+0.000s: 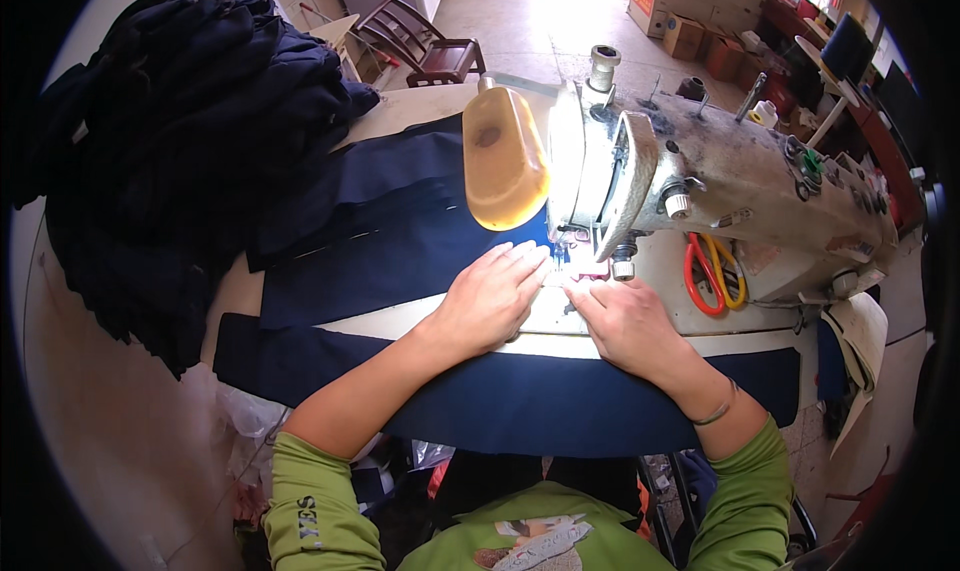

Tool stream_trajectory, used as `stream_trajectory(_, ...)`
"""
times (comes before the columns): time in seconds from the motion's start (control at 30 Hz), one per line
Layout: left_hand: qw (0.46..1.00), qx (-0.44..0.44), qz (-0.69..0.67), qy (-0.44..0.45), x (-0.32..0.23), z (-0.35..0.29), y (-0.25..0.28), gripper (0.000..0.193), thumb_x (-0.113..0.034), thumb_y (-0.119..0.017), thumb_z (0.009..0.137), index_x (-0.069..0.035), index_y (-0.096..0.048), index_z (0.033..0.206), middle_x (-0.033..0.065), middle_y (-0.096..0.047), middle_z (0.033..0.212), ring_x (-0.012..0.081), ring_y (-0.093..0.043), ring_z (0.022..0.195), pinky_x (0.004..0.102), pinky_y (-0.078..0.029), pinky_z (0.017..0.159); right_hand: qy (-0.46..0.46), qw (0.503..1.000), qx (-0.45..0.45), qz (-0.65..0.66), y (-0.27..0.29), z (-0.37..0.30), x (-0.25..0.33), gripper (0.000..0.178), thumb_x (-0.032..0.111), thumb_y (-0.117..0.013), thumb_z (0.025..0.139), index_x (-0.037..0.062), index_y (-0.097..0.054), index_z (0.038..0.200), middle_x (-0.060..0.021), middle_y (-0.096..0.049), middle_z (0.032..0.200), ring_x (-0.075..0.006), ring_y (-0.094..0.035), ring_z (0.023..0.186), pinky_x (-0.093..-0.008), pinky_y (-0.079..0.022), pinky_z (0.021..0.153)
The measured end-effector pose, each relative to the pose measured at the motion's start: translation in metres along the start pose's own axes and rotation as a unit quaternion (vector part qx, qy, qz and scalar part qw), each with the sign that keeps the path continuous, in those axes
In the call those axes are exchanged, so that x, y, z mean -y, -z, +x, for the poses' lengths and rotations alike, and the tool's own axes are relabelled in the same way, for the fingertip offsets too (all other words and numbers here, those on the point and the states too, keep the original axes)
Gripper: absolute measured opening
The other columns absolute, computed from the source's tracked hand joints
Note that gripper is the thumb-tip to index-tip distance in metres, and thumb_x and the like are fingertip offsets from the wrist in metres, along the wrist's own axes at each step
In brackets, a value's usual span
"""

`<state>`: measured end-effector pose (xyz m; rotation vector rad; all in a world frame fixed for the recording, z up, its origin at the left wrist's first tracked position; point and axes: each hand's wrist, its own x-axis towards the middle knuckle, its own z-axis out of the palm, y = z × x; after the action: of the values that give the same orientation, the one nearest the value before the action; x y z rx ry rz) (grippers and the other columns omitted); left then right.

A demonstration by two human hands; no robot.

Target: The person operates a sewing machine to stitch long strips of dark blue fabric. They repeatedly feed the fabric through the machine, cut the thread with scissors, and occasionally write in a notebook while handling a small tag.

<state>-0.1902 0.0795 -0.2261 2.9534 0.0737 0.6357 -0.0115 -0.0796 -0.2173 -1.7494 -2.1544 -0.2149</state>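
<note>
My left hand (493, 293) lies with its fingers stretched out on the edge of a navy fabric piece (400, 241), just left of the needle and presser foot of a sewing machine (740, 161). To the right of the needle, my right hand (630, 321) is closed, its fingers curled and the thumb side toward the presser foot. What its fingertips hold is too small to make out. A pinkish-white bit (592, 268) shows beside the foot. Another navy fabric strip (540, 396) runs along the table's front edge under my forearms. The machine lamp brightly lights the needle area.
A tall heap of dark navy garments (190, 121) rises at the left. A yellowish lamp cover (505, 161) hangs left of the machine head. Scissors with red and yellow handles (705, 276) lie under the machine arm. Beyond the table stand a wooden chair (435, 51) and cardboard boxes (685, 36).
</note>
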Motion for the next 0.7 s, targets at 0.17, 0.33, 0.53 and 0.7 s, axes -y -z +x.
stream_trajectory(0.17,0.999,0.033,0.002,0.025,-0.0014,-0.0012,0.0015,0.042,-0.010,-0.062,0.083,0.005,-0.061,0.123,0.0198,-0.057,0.136,0.0344,-0.052,0.130,0.0455,-0.039,0.112,0.004,1.000,-0.008,-0.002,-0.0017,-0.0008,-0.0012,0.029,0.012,-0.063,0.089,0.0080,-0.069,0.116,-0.0028,-0.055,0.073,-0.0201,-0.060,0.070,-0.0351,-0.046,0.067)
stream_trajectory(0.33,0.999,0.043,0.010,0.029,-0.0016,-0.0019,0.0010,0.043,-0.011,-0.062,0.084,0.004,-0.060,0.125,0.0194,-0.055,0.138,0.0335,-0.051,0.132,0.0455,-0.039,0.113,0.002,1.000,-0.009,0.001,-0.0024,-0.0011,-0.0012,0.029,0.012,-0.063,0.089,0.0079,-0.069,0.117,-0.0028,-0.055,0.074,-0.0200,-0.060,0.071,-0.0346,-0.046,0.068)
stream_trajectory(0.53,0.999,0.042,0.012,0.027,-0.0018,-0.0002,0.0019,0.042,-0.011,-0.062,0.083,0.003,-0.061,0.123,0.0181,-0.057,0.137,0.0324,-0.052,0.131,0.0446,-0.040,0.112,0.001,1.000,-0.002,-0.002,-0.0004,-0.0009,-0.0009,0.029,0.012,-0.062,0.089,0.0081,-0.069,0.117,-0.0028,-0.056,0.075,-0.0202,-0.060,0.071,-0.0346,-0.046,0.069)
stream_trajectory(0.7,1.000,0.020,0.022,0.004,-0.0007,-0.0002,0.0020,0.039,-0.010,-0.063,0.081,0.003,-0.064,0.119,0.0167,-0.060,0.132,0.0303,-0.055,0.126,0.0418,-0.043,0.106,0.002,1.000,-0.004,-0.003,-0.0001,-0.0013,-0.0014,0.029,0.012,-0.062,0.089,0.0082,-0.069,0.118,-0.0029,-0.056,0.075,-0.0202,-0.060,0.072,-0.0347,-0.046,0.070)
